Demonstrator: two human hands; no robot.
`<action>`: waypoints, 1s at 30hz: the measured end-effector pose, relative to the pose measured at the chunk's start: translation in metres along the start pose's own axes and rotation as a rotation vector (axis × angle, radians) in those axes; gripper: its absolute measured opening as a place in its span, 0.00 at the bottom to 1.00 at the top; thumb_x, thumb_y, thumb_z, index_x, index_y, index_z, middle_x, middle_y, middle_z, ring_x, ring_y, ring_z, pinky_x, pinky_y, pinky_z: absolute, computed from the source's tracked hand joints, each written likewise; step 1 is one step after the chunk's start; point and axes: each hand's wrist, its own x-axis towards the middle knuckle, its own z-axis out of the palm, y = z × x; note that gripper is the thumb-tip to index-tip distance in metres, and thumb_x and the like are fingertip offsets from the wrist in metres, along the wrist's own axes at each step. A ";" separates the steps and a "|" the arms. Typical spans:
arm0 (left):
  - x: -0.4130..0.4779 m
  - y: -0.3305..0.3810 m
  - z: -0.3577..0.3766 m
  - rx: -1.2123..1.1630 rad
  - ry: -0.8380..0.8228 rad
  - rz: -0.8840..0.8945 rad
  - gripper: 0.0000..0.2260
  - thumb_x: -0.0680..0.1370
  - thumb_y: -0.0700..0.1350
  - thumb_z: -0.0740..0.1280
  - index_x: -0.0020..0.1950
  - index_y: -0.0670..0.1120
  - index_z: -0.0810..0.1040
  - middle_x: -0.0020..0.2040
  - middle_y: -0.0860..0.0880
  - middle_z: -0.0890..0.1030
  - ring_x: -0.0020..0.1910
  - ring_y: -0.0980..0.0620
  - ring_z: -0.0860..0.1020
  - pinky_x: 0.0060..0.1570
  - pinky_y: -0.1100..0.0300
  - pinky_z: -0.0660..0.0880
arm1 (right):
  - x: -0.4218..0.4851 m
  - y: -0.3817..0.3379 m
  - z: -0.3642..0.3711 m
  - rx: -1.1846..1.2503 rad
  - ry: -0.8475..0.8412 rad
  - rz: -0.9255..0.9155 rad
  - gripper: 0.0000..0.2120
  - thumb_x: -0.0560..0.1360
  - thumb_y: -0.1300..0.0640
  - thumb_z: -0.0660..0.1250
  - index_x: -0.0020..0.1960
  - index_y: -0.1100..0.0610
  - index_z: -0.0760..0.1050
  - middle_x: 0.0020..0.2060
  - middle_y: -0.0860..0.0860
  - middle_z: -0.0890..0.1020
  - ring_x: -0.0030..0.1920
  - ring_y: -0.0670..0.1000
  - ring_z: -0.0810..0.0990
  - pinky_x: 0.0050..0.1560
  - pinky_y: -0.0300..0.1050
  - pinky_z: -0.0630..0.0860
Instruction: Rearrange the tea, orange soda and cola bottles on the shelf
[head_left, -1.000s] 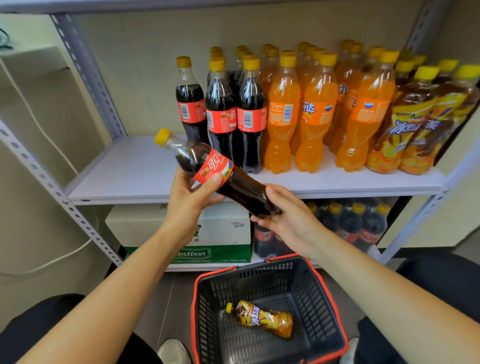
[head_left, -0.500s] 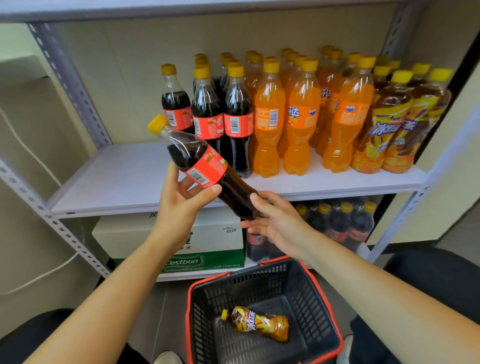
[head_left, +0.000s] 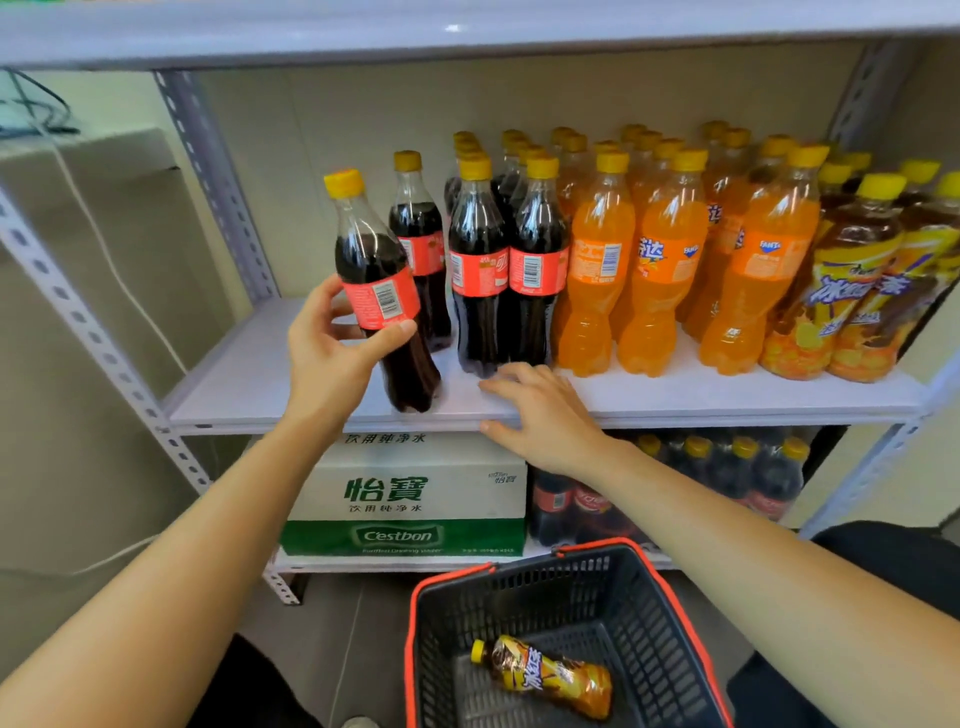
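Note:
My left hand (head_left: 332, 353) grips a cola bottle (head_left: 382, 296) by its red label. The bottle leans slightly left with its base on the white shelf (head_left: 249, 384), near the front edge. Behind and right of it stand rows of cola bottles (head_left: 506, 270), then orange soda bottles (head_left: 670, 260), then tea bottles (head_left: 857, 280) at the far right. My right hand (head_left: 540, 415) holds nothing and lies with relaxed fingers over the shelf's front edge, just right of the held bottle. One tea bottle (head_left: 550, 675) lies in the basket below.
A black basket with red rim (head_left: 696, 613) sits on the floor in front of me. On the lower shelf are a Cestbon water carton (head_left: 415, 493) and more cola bottles (head_left: 727, 478). Grey perforated uprights (head_left: 218, 171) frame the rack; bare shelf lies left of the held bottle.
The cola bottle went from tilted in both hands in front of the shelf to nearly upright on the shelf. My right hand let go of its base and dropped to the shelf edge.

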 end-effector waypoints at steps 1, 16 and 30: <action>0.004 -0.004 -0.001 0.031 0.002 0.004 0.26 0.69 0.47 0.81 0.65 0.50 0.78 0.55 0.52 0.85 0.54 0.53 0.82 0.52 0.62 0.77 | 0.004 0.001 0.003 -0.065 -0.014 -0.005 0.28 0.80 0.41 0.66 0.77 0.49 0.68 0.73 0.52 0.70 0.69 0.55 0.67 0.69 0.53 0.64; 0.056 -0.029 0.035 0.122 -0.060 -0.035 0.32 0.69 0.51 0.82 0.70 0.52 0.74 0.57 0.53 0.83 0.51 0.66 0.81 0.55 0.56 0.80 | 0.012 0.009 0.018 -0.247 -0.021 -0.047 0.30 0.80 0.38 0.62 0.79 0.44 0.62 0.73 0.50 0.68 0.67 0.55 0.63 0.67 0.54 0.61; 0.023 0.044 -0.006 0.263 -0.149 -0.097 0.17 0.75 0.46 0.77 0.62 0.52 0.79 0.55 0.54 0.82 0.52 0.55 0.82 0.57 0.52 0.81 | -0.020 0.004 -0.060 0.323 -0.091 0.090 0.30 0.78 0.52 0.73 0.77 0.55 0.68 0.73 0.53 0.75 0.70 0.51 0.73 0.69 0.44 0.69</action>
